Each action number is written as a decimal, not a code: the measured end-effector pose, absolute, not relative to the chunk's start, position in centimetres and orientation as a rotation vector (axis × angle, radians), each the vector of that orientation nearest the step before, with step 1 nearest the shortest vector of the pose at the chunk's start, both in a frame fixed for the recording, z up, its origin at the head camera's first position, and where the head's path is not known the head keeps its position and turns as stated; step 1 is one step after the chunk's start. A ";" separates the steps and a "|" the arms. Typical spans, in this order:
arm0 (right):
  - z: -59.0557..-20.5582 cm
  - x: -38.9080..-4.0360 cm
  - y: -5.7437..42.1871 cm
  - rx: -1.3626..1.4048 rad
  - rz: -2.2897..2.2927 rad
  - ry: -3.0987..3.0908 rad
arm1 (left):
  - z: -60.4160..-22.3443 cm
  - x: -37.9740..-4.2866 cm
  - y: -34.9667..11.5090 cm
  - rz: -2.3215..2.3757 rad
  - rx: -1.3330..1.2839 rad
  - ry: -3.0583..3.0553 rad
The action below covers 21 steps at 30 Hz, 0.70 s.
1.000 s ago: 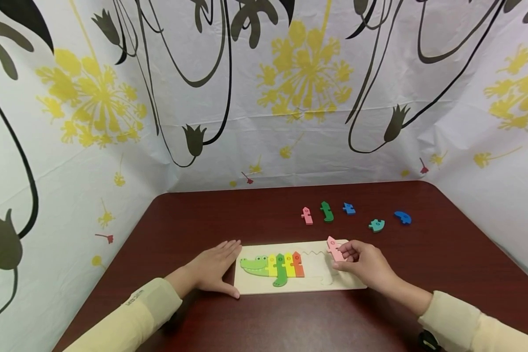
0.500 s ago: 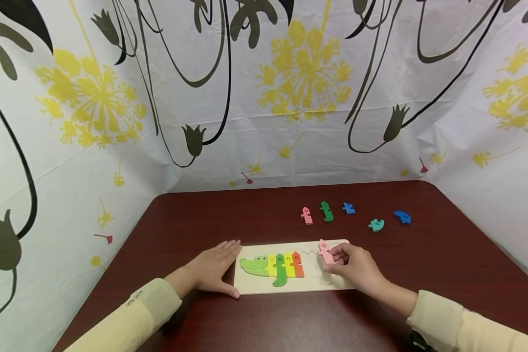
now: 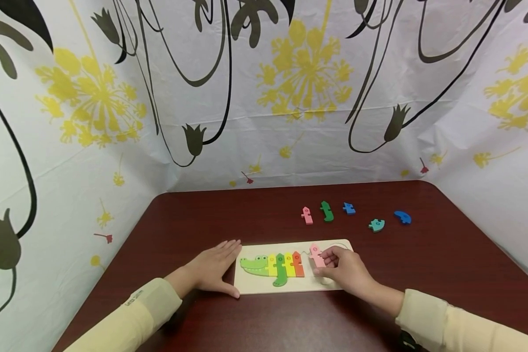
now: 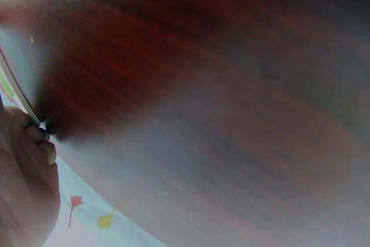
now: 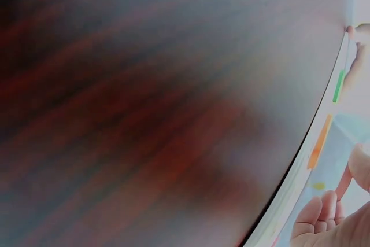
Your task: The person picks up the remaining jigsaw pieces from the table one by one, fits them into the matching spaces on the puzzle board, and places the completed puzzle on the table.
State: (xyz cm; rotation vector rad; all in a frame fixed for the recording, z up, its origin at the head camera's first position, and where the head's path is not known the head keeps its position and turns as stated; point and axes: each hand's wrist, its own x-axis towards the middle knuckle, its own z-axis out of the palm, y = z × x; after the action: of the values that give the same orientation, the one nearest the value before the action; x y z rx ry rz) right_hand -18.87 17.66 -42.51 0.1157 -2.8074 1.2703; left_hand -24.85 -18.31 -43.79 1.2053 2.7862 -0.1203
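Note:
A pale wooden puzzle board lies flat on the table, with a light-green crocodile head, yellow and green pieces, and an orange-red piece set in its left half. My left hand rests against the board's left end, fingers straight and thumb spread. Between thumb and fingers, my right hand pinches a pink puzzle piece, slightly tilted, over the board just right of the orange-red piece. Part of that pink piece is hidden by the fingertips. Only parts of the hands show in the wrist views.
Loose pieces lie on the dark red-brown table behind the board: pink, dark green, blue, teal and a curved blue one. A patterned white cloth hangs behind the table.
My right hand has moved left across the board with the pink piece, from its right end to near the orange-red piece. The left hand stays in place.

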 end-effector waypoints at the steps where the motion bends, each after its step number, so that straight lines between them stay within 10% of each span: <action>1: -42.5 -18.9 17.5 0.116 1.272 -2.808 | -43.8 -24.9 -18.3 -0.122 1.205 2.787; 21: -43.3 -19.4 16.0 0.162 1.307 -2.795 | -43.6 -24.8 -18.3 -0.105 1.228 2.789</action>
State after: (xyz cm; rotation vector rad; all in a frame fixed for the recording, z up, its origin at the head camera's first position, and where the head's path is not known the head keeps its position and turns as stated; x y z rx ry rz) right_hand -19.37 15.97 -43.27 0.1624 -2.7953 1.3075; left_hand -24.77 -18.35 -43.64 1.2280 2.7886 -0.1047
